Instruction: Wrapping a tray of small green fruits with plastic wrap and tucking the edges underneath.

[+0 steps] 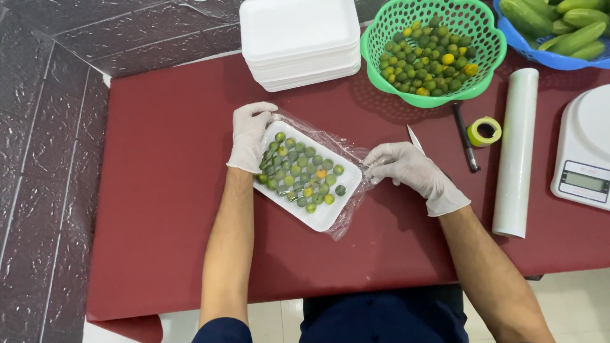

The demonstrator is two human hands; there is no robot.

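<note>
Both gloved hands, left hand [249, 135] and right hand [403, 166], pinch cling film [348, 150] over a white foam tray [321, 218] of small green limes [298, 170].

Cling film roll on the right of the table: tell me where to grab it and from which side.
Grip the cling film roll around its middle, coming down from above with the right hand. It lies flat on the red table, a long, even cylinder running toward and away from the person, so a mid-length grip should keep it balanced. Its left flank is the freer side; the scale crowds the right.
</note>
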